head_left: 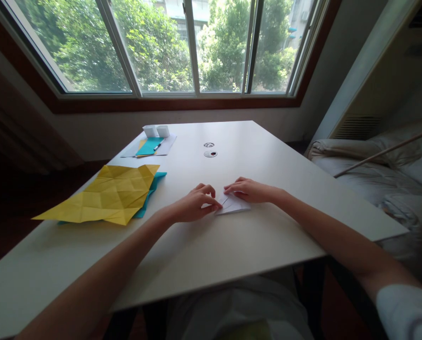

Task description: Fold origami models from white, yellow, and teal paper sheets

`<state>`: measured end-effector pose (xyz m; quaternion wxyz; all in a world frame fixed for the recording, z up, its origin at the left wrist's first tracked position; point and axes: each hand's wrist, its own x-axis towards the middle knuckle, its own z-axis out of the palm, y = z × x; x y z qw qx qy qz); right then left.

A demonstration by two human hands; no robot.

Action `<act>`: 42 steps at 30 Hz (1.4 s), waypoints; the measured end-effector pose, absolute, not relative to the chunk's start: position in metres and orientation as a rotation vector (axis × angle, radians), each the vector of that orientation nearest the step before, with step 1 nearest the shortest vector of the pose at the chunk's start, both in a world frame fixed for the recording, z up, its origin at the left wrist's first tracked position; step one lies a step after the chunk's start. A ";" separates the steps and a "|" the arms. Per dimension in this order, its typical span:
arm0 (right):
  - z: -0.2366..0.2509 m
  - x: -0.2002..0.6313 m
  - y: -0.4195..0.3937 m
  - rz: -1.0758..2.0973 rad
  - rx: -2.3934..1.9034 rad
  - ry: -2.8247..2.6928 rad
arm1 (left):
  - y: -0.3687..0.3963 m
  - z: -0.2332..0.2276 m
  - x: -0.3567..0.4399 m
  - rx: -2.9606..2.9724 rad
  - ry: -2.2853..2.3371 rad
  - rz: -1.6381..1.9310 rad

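Note:
A small folded piece of white paper lies on the white table in front of me, with a crease or flap line across its left part. My left hand pinches its left corner between thumb and fingertips. At the paper's upper edge is my right hand, its fingers close together and bent down onto the sheet. Part of the paper is hidden under these fingers.
Left of my hands, a large creased yellow sheet overlaps a teal sheet. Farther back are two small white containers, a teal paper and a pen. Two round inserts sit in the tabletop.

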<state>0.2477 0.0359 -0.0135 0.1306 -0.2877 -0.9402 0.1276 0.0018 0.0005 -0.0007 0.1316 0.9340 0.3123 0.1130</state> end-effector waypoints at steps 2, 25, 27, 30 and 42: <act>-0.016 0.248 0.037 0.429 -0.793 -2.717 | 0.004 -0.005 0.002 2.690 0.878 0.400; 0.000 0.278 0.056 0.759 -0.805 -2.796 | 0.007 -0.016 0.006 2.821 1.073 0.249; 0.000 0.279 0.056 0.769 -0.791 -2.810 | 0.007 -0.016 0.007 2.824 1.071 0.251; -0.002 0.281 0.058 0.778 -0.787 -2.804 | 0.007 -0.017 0.006 2.826 1.077 0.255; -0.012 0.270 0.054 0.555 -0.758 -2.714 | 0.016 -0.023 -0.001 2.832 1.153 0.243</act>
